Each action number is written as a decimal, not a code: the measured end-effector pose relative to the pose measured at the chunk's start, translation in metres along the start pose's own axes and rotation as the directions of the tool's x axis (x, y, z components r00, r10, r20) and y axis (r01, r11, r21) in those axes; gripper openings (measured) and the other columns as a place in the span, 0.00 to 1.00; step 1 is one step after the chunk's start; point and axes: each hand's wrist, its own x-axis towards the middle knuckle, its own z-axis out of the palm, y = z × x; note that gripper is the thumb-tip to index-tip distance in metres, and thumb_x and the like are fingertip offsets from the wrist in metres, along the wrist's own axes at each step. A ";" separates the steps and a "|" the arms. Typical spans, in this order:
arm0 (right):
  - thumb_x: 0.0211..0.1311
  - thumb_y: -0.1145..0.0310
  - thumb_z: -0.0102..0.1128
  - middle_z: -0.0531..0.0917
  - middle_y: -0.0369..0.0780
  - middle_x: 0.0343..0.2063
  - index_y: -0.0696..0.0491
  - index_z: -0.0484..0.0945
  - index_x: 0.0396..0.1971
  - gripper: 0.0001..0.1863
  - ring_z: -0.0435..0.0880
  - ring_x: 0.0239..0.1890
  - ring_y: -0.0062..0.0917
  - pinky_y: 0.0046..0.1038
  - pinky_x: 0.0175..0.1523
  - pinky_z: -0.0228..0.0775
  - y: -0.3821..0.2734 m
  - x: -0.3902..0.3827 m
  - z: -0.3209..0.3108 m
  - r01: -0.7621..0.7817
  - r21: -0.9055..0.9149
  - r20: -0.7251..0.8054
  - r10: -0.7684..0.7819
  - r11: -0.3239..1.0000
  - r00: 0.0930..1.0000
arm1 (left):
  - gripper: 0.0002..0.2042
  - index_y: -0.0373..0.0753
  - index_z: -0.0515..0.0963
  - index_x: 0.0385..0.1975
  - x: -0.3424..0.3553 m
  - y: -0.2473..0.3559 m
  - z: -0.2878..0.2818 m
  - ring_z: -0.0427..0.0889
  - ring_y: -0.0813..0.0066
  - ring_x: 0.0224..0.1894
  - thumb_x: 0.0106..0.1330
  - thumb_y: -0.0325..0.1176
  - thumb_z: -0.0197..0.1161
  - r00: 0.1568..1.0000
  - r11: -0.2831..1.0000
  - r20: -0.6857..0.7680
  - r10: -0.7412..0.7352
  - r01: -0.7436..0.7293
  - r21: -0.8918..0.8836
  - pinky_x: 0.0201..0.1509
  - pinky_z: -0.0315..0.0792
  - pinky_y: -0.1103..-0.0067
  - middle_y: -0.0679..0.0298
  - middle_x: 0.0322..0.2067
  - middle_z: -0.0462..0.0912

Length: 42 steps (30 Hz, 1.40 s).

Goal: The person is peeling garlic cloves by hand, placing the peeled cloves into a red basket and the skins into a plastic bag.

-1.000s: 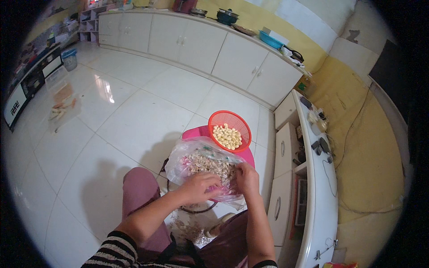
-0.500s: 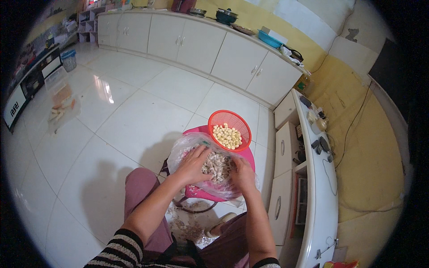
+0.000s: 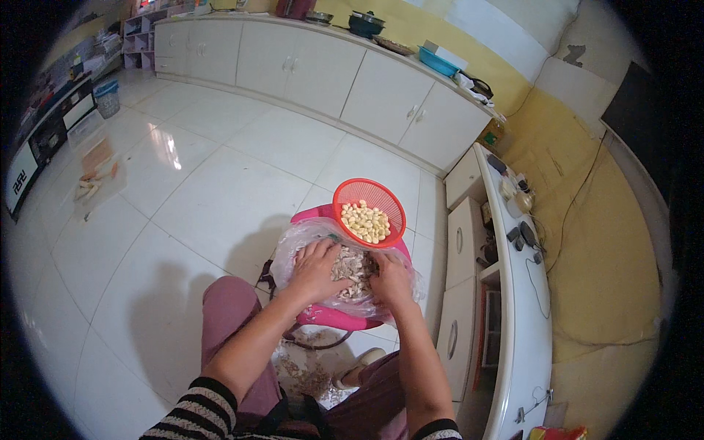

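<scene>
A clear plastic bag (image 3: pixel 293 239) lies spread on a pink stool (image 3: pixel 334 318) in front of my knees. Inside it is a heap of whitish-grey, papery pieces (image 3: pixel 353 268) that look like garlic cloves and skins. My left hand (image 3: pixel 318 270) rests on the heap's left side, fingers spread. At the right side, my right hand (image 3: pixel 392 279) dips into the pieces with curved, parted fingers; some fingertips are hidden. Just beyond the bag, a red plastic colander (image 3: pixel 380 192) sits tilted on the stool's far edge, holding pale yellow peeled cloves (image 3: pixel 365 221).
Scraps (image 3: pixel 308 367) litter the floor beneath the stool. White cabinets (image 3: pixel 293 66) run along the back, and a white sideboard (image 3: pixel 524 323) stands close on the right. A clear bag with food pieces (image 3: pixel 99 180) lies on the floor at left, near a blue bin (image 3: pixel 108 103).
My hands remain in the bag and shift slightly over the pieces; the right fingers reach further inward. The whole view has moved a little, carrying stool and colander slightly left.
</scene>
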 end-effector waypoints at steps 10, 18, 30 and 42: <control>0.46 0.74 0.57 0.79 0.43 0.34 0.52 0.77 0.35 0.13 0.79 0.36 0.33 0.29 0.43 0.69 0.002 -0.009 0.003 -0.118 0.405 0.300 -0.010 0.906 0.954 | 0.18 0.35 0.69 0.46 -0.002 -0.019 0.016 0.65 0.58 0.52 0.52 0.27 0.54 0.982 0.994 -0.179 0.066 -0.080 -0.074 0.56 0.60 0.70 0.55 0.48 0.68; 0.45 0.72 0.55 0.80 0.42 0.31 0.51 0.79 0.32 0.11 0.79 0.34 0.34 0.31 0.40 0.70 0.010 -0.024 -0.018 -0.090 0.257 0.255 0.022 0.962 0.967 | 0.16 0.39 0.74 0.42 -0.007 -0.012 0.005 0.67 0.58 0.51 0.51 0.25 0.55 0.970 0.982 -0.207 0.128 -0.154 -0.114 0.55 0.60 0.69 0.56 0.46 0.70; 0.45 0.75 0.51 0.78 0.45 0.34 0.52 0.76 0.34 0.13 0.77 0.35 0.40 0.36 0.41 0.69 -0.002 0.008 0.006 0.055 0.145 -0.021 -0.052 0.988 0.998 | 0.18 0.39 0.71 0.46 -0.008 -0.012 0.007 0.64 0.59 0.55 0.55 0.34 0.56 0.974 0.973 -0.058 0.219 -0.222 -0.065 0.58 0.57 0.68 0.57 0.49 0.69; 0.46 0.72 0.57 0.79 0.46 0.28 0.53 0.76 0.33 0.11 0.78 0.32 0.40 0.36 0.38 0.69 -0.017 -0.007 -0.013 0.020 0.102 0.054 -0.026 0.995 0.998 | 0.24 0.36 0.68 0.48 -0.007 -0.019 -0.001 0.63 0.58 0.55 0.50 0.37 0.62 0.982 0.987 -0.177 0.071 -0.094 -0.129 0.59 0.55 0.68 0.55 0.51 0.67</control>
